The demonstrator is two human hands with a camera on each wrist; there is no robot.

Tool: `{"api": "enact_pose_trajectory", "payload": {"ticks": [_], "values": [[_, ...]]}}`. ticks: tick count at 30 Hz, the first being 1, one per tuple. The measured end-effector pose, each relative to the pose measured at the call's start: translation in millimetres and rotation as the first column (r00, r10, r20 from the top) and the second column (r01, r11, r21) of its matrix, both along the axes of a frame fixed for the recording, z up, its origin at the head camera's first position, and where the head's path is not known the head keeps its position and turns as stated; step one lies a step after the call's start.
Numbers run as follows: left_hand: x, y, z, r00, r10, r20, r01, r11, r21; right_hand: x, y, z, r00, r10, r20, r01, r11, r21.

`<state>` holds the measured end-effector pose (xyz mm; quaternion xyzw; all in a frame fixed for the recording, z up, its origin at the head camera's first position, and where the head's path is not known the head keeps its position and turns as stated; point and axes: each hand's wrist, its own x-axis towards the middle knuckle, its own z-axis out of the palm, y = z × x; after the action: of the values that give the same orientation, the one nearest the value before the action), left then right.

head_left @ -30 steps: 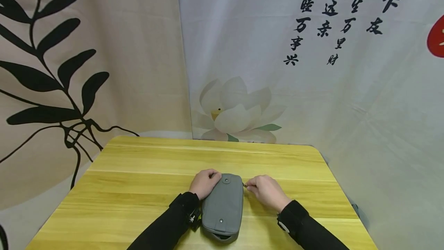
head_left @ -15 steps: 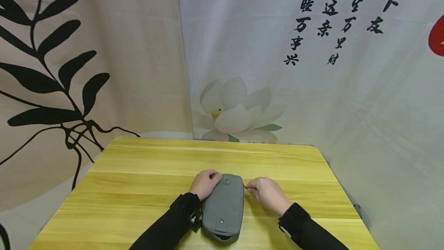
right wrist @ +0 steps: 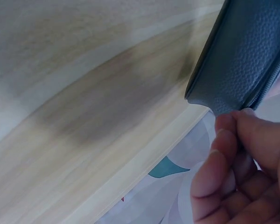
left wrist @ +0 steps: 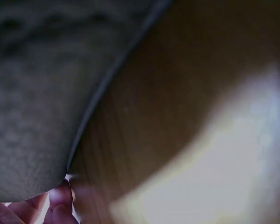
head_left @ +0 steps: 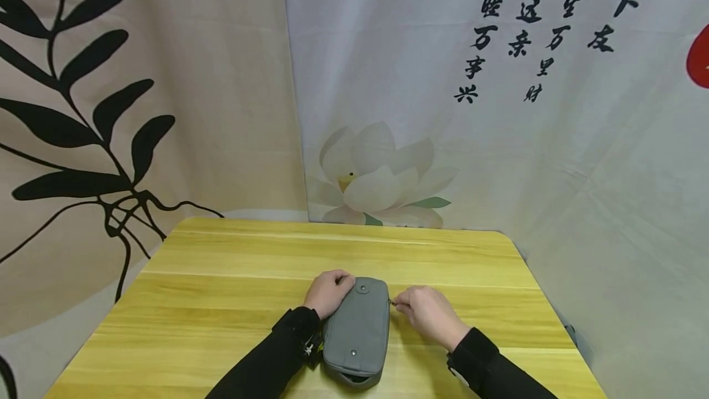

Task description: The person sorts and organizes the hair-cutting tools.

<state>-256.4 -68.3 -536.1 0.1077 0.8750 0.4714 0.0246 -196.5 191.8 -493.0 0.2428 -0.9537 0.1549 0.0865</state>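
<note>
A grey pebbled-leather zip pouch (head_left: 357,325) with two small round studs lies on the table, its long side running away from me. My left hand (head_left: 328,295) grips its far left corner, thumb along the top edge. On the opposite side, my right hand (head_left: 429,313) pinches the small zipper pull (head_left: 391,302) between thumb and forefinger. In the right wrist view the zipper teeth (right wrist: 270,83) run along the pouch side up to those fingertips. The left wrist view is dark, mostly filled by the pouch's side (left wrist: 32,116), with fingertips (left wrist: 60,198) at its lower corner.
The wooden table (head_left: 221,276) has rounded far corners. Behind it hang cloth backdrops (head_left: 388,91) printed with leaves, a lotus and black characters. A dark strap (head_left: 312,350) at the left sleeve sits beside the pouch.
My right hand has slid slightly toward me along the pouch's right side with the zipper pull. My left hand and the pouch have stayed nearly in place.
</note>
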Motion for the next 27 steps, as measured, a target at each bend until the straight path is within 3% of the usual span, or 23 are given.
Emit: {"api": "enact_pose_trajectory", "payload": {"ticks": [14,21,27], "values": [[4.9,2.3,10.9,1.000,0.017,0.006,-0.017,1.000,-0.017,13.6,-1,4.0,1.000,0.027,-0.005,-0.027,0.999,0.020],[6.0,3.0,10.9,1.000,0.012,-0.004,-0.012,1.000,-0.022,20.2,-2,4.4,1.000,0.027,0.009,-0.027,0.999,0.031],[4.2,3.2,9.3,1.000,0.023,0.004,-0.023,0.999,-0.029,24.8,-2,4.6,0.995,0.096,0.007,-0.096,0.995,0.032]]}}
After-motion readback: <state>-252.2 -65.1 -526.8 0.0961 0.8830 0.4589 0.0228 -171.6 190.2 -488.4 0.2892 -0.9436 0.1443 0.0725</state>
